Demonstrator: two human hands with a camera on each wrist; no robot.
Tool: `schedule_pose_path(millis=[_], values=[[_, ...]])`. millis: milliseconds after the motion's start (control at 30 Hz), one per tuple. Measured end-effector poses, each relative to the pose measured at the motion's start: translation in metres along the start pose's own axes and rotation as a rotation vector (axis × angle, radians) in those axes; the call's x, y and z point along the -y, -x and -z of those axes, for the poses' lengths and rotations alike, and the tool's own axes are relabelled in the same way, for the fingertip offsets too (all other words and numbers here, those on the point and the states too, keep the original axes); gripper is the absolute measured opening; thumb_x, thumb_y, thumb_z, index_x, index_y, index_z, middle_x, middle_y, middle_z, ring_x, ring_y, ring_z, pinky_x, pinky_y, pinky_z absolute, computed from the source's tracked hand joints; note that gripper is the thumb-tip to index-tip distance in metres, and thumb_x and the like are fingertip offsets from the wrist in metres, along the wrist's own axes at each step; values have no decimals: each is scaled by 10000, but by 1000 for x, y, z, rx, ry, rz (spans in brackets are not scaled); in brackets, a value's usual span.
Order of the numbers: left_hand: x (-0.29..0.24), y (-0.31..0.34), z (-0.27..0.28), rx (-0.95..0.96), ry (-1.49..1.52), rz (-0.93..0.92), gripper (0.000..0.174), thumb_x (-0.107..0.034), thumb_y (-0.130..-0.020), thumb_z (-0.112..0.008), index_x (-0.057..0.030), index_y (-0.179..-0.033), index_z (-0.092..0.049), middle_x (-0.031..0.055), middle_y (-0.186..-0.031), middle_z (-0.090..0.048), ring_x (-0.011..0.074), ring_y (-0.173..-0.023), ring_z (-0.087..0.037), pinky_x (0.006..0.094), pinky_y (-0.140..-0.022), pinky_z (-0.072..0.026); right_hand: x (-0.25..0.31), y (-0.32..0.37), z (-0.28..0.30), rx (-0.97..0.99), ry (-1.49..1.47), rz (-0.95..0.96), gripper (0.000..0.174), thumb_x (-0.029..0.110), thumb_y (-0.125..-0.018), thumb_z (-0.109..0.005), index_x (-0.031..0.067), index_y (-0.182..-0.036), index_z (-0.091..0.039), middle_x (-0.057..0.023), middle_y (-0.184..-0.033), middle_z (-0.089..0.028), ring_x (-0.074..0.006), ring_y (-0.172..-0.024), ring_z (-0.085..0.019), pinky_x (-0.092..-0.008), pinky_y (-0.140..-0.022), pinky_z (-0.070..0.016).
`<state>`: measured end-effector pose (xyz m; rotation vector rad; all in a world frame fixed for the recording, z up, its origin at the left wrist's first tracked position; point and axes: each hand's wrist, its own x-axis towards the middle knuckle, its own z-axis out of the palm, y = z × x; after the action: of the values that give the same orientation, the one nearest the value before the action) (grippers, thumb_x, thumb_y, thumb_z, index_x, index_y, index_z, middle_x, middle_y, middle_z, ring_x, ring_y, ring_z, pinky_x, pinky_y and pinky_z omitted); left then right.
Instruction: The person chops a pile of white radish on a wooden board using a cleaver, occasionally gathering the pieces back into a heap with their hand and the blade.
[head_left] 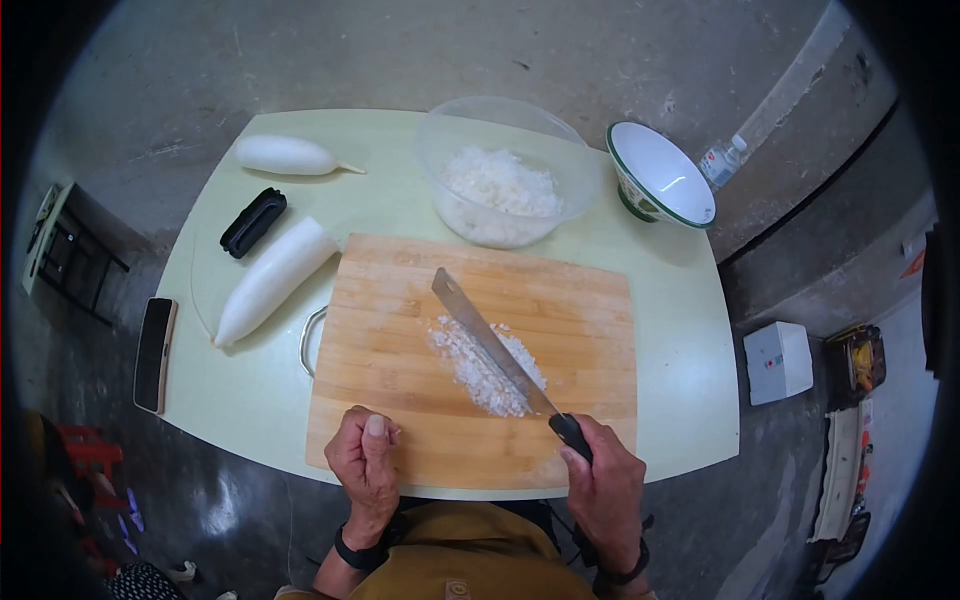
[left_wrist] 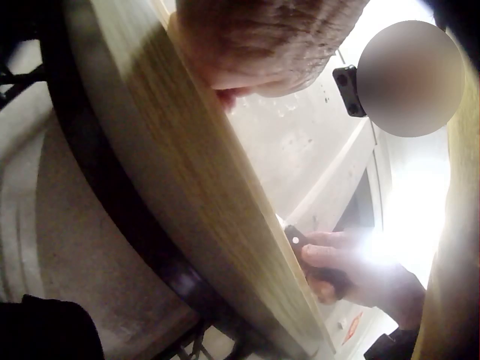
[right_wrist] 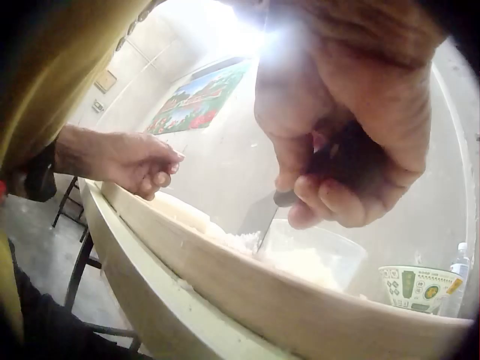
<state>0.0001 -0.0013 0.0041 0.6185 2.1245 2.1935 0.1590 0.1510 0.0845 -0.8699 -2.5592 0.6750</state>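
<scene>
My right hand (head_left: pixel 607 478) grips the black handle of a kitchen knife (head_left: pixel 492 338). Its broad blade lies slantwise across a pile of finely chopped white bits (head_left: pixel 480 378) on the wooden cutting board (head_left: pixel 375 300). In the right wrist view, the fingers curl round the handle and the blade points down at the board. At the board's near left edge is my left hand (head_left: pixel 365 460), fingers curled in and thumb on top, with nothing visibly held. A clear plastic bowl (head_left: pixel 447 150) behind the board contains more white shreds (head_left: pixel 500 185).
Two white radishes (head_left: pixel 275 275) (head_left: pixel 288 155) lie on the left of the pale green table (head_left: pixel 680 350). Between them sits a black plastic case (head_left: pixel 253 222). A phone (head_left: pixel 154 355) is at the left edge. A green-rimmed bowl (head_left: pixel 660 175) stands back right, beside a plastic bottle (head_left: pixel 722 162).
</scene>
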Motion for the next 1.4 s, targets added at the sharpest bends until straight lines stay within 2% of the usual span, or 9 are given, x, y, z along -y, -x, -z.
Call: schedule_pose_path(millis=[167,233,400,533,633,1000,1400], values=[[0,0,0,6,-19,-15,336,-259,-1015,-489,-31,-769,-505,18,-668,-497,91,-595,-445,239,-546,-358,-3,0,-3,-7,-1,36,343,69,-836,-665,83,-1171,-590,-104,-906,-643,-287,-782,-639,-360,-669,-506],[0,0,0,2,13,11,357,-255,-1009,-506,0,-761,-537,40,-659,-523,100,-579,-465,245,-541,-380,-1,1,-4,-10,3,11,347,65,-834,-665,81,-1172,-589,-104,-910,-646,-285,-783,-641,-359,-669,-508],[0,-1,0,4,19,5,353,-255,-1009,-507,0,-767,-536,38,-657,-520,99,-586,-467,245,-544,-383,-6,0,-6,6,18,81,349,60,-829,-667,75,-1168,-589,-108,-907,-646,-288,-767,-641,-364,-659,-507],[-2,0,1,20,20,17,353,-255,-1009,-508,1,-768,-536,38,-661,-521,98,-599,-474,242,-555,-385,-5,2,-5,-28,-28,28,343,59,-829,-666,72,-1163,-592,-114,-913,-647,-292,-770,-643,-365,-653,-507],[0,0,1,4,18,11,354,-255,-1009,-509,2,-766,-537,40,-665,-528,97,-604,-477,241,-561,-386,-8,-2,-7,-48,-8,106,330,46,-824,-665,53,-1147,-598,-121,-917,-647,-295,-772,-644,-358,-651,-507],[1,-1,1,10,2,0,365,-259,-1009,-509,4,-756,-532,42,-664,-533,101,-593,-476,246,-551,-382,-7,2,-3,-124,-44,44,326,13,-805,-671,23,-1124,-606,-138,-926,-653,-305,-777,-651,-353,-667,-512],[0,-1,-1,5,16,9,360,-257,-1008,-512,2,-759,-537,32,-658,-519,95,-589,-461,243,-546,-372,-8,-2,-7,-63,-1,69,344,9,-798,-679,32,-1134,-607,-133,-915,-653,-299,-775,-651,-359,-665,-517]])
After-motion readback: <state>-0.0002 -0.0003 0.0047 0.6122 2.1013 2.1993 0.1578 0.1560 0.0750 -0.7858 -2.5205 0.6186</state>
